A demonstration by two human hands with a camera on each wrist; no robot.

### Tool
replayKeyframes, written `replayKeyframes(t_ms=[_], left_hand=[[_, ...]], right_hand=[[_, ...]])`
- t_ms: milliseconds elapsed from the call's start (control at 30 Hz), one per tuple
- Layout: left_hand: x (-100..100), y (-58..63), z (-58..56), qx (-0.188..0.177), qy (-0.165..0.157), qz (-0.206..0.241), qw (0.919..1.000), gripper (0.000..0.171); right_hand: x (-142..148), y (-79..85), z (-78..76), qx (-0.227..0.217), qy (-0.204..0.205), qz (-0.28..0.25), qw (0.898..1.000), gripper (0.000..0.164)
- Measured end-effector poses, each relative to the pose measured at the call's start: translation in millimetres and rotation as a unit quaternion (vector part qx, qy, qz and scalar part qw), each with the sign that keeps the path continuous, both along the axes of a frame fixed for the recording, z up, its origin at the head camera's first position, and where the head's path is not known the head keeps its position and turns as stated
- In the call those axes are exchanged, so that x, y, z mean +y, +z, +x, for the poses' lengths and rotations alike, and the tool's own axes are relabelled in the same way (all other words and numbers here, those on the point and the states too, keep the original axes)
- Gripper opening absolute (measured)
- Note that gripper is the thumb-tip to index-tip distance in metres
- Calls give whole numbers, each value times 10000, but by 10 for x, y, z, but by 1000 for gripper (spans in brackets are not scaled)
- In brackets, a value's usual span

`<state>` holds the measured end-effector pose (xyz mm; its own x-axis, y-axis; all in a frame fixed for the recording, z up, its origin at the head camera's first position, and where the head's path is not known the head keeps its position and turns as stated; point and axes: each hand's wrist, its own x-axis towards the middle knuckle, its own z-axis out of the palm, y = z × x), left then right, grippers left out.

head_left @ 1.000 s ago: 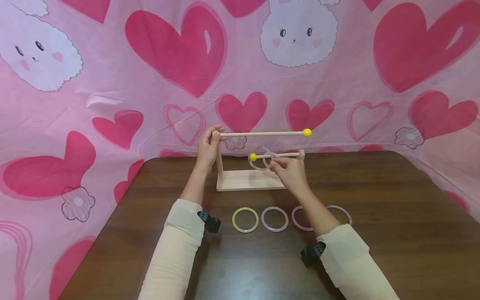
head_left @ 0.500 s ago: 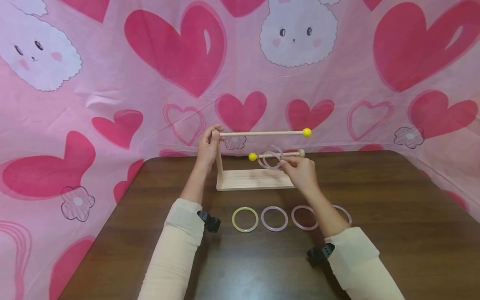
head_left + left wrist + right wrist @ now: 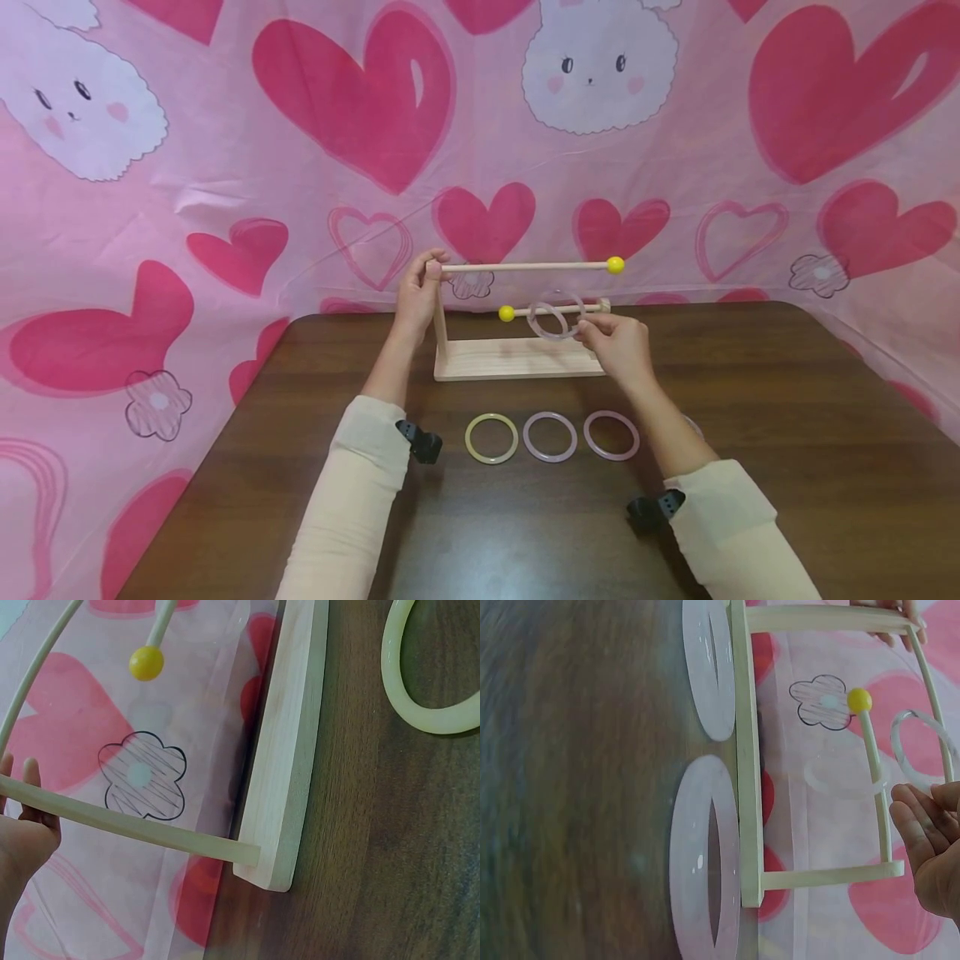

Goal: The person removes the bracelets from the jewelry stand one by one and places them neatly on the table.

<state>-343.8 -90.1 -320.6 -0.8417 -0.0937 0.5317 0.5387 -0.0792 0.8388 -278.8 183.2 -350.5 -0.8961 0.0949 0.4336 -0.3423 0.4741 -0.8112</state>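
A wooden stand [image 3: 517, 358] has an upper rod [image 3: 525, 267] and a shorter lower rod [image 3: 525, 312], each ending in a yellow ball. My left hand [image 3: 417, 300] grips the top of its left post, thumb in front and fingers behind. With thumb and fingertips, my right hand [image 3: 621, 346] pinches a clear, pale bangle [image 3: 584, 304] in front of the lower rod. Another clear bangle [image 3: 534, 327] hangs on that rod, overlapping the first in the head view. In the right wrist view, the pinched bangle [image 3: 897, 742] stands beyond my fingertips.
Before the stand lie a yellow bangle [image 3: 468, 439], a lavender bangle [image 3: 527, 437] and a pink bangle [image 3: 587, 437] in a row. A further bangle [image 3: 696, 426] is mostly hidden by my right forearm. A heart-patterned pink cloth [image 3: 480, 150] hangs behind the table [image 3: 300, 500].
My right hand has moved to the right along the lower rod, and both clear bangles have shifted right, away from the yellow ball. My left hand has stayed on the post.
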Motion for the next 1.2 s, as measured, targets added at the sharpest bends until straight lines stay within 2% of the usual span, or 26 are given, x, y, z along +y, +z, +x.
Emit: replayKeyframes(t_ms=[133, 500, 833, 1200], left_hand=[[-1, -1, 6, -7, 10, -5, 10000, 40], [-1, 20, 21, -167, 12, -16, 9999, 32], [-8, 1, -6, -27, -24, -38, 10000, 37], [-13, 2, -6, -130, 42, -74, 9999, 28]], right_hand=[[41, 7, 17, -53, -17, -47, 10000, 21], [159, -49, 38, -9, -143, 28, 9999, 21], [282, -78, 59, -196, -143, -135, 9996, 23], [438, -78, 81, -220, -324, -156, 9991, 24]])
